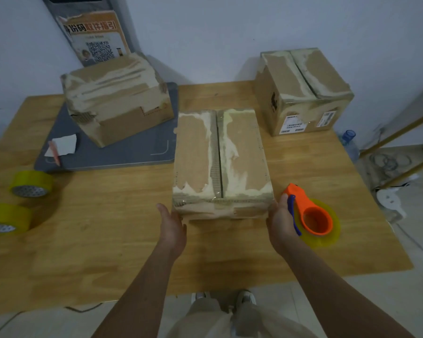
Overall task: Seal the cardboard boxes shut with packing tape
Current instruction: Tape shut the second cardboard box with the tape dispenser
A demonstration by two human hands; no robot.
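Head view, near to far. I log: left hand, fingers straight, flat against the centre box near corner, steadying it. Right hand against the opposite corner, curled round the orange tape dispenser, ready to tape. Centre seam untaped. Two spare tape rolls left. Two more boxes at the table's far edge.

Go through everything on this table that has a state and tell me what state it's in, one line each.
Middle box: flaps closed, centre seam untaped.
Back right box: flaps closed, seam open.
Back left box: taped over, tilted on grey mat.
Tape dispenser: loaded with a yellow roll, held.
Two spare tape rolls: lying loose, untouched.
Left hand: open against the middle box's near left corner.
Right hand: holding the dispenser beside the box's near right corner.
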